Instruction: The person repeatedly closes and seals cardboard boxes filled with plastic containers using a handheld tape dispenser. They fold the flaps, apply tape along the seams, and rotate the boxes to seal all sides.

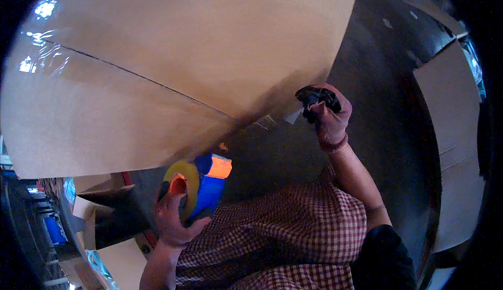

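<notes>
A large brown cardboard box fills the upper left, a dark seam running across its top panel. Shiny clear tape lies over the far left end of that seam. Below the box's near edge, my left hand grips a blue and orange tape dispenser loaded with a yellowish tape roll. My right hand, in a pinkish glove with black fingers, is beside the box's right corner. Its fingers are curled in; whatever they may hold is hidden.
Along the right rim stands another brown cardboard piece. Open cartons are at the lower left, with shelving and a blue object beyond them. Scraps lie on the dark floor.
</notes>
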`<state>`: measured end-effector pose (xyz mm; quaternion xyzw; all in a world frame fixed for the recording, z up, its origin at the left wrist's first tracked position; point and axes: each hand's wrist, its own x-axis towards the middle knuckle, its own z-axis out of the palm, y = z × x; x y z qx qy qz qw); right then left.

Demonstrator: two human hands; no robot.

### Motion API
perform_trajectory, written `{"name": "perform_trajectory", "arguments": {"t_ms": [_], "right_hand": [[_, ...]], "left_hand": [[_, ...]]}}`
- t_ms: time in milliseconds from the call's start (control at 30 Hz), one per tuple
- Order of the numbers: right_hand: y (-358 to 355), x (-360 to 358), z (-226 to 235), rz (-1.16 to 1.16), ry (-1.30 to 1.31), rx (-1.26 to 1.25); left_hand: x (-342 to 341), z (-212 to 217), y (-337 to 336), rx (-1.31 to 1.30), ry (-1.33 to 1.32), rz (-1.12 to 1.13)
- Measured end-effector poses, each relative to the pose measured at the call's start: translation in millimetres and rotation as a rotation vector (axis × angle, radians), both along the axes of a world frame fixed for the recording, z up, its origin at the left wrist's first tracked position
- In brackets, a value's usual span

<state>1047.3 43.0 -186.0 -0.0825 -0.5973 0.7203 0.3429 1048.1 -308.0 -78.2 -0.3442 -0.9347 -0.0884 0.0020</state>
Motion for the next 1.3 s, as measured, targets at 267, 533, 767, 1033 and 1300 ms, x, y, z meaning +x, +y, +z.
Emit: {"name": "perform_trajectory", "arguments": {"t_ms": [267,533,767,1033,1300], "right_hand": [[-18,-25,44,-0.031,0.120,0.138],[-31,-27,31,-0.092,0.066,0.079],[-20,-44,37,-0.384,0.004,0.656],[-9,-36,54,-0.416,-0.126,0.789],[20,-36,44,-0.605,-0.021,0.481]], "left_hand": [[9,25,-24,0.028,0.117,0.140],[-1,30,-29,-0.065,0.288,0.073],[-4,29,-15,-0.011,0.332,0.104],[-1,33,-5,0.012,0.287,0.163],[-1,34,-4,-0.021,0.315,0.172]]}}
